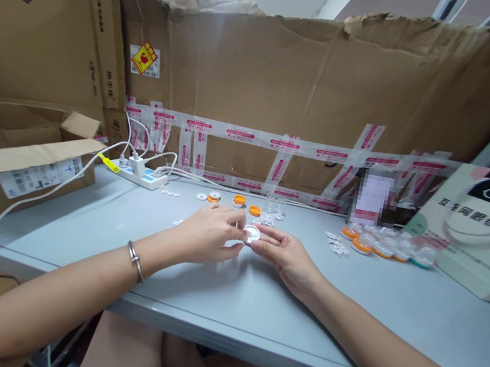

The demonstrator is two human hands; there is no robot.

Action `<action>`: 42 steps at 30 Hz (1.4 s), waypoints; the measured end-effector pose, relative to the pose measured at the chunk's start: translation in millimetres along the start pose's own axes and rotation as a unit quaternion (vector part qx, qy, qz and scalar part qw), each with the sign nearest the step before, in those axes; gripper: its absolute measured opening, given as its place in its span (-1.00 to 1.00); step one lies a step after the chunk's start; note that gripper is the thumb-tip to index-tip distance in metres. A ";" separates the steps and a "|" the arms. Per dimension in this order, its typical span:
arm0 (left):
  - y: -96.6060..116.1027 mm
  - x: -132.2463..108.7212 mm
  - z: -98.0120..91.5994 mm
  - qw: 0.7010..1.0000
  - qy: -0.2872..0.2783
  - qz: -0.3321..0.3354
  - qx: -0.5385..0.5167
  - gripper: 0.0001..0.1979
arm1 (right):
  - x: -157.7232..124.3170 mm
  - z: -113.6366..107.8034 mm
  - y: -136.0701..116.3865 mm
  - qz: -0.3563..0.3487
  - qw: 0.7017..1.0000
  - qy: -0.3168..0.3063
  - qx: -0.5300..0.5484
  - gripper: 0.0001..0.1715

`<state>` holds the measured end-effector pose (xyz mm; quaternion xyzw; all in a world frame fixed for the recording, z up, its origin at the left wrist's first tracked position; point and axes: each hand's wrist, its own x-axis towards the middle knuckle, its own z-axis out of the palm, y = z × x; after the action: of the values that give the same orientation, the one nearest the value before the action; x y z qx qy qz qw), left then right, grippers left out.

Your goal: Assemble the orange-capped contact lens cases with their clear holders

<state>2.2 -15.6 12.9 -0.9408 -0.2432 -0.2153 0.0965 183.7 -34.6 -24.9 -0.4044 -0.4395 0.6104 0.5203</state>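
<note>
Both my hands meet over the middle of the grey table (92, 213), pinching a small white round cap (251, 234) between them. My left hand (210, 232), with a metal bangle on the wrist, has its fingers curled round the cap's left side. My right hand (283, 252) holds the cap's right side with thumb and fingers. Just behind the hands lie loose orange caps (239, 199), white discs (201, 196) and small clear pieces (274, 206).
A row of orange, white and teal caps (383, 246) lies at the right, next to a pale green box (483, 229). A white power strip (139, 175) with cables sits at the back left. An open cardboard box (16, 159) stands at the left, and a taped cardboard wall (299, 92) runs behind.
</note>
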 end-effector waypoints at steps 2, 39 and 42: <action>-0.2 1.1 -0.8 1.000 -0.014 -0.006 -0.023 -0.80 | 0.1 -0.9 0.0 0.001 1.000 0.002 0.000 -0.55; -25.8 7.4 -9.4 0.861 -0.100 -0.153 -0.475 -0.77 | -5.3 7.5 -3.5 -0.017 0.989 0.013 -0.146 -0.55; -24.7 7.2 -9.4 0.859 -0.107 -0.146 -0.480 -0.77 | -5.5 8.0 -3.6 -0.016 0.989 0.009 -0.145 -0.57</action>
<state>-7.8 6.0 26.4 -0.8418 -0.2528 -0.2147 -0.4259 177.8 -40.7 -19.0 -0.4740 -0.5249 0.5284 0.4696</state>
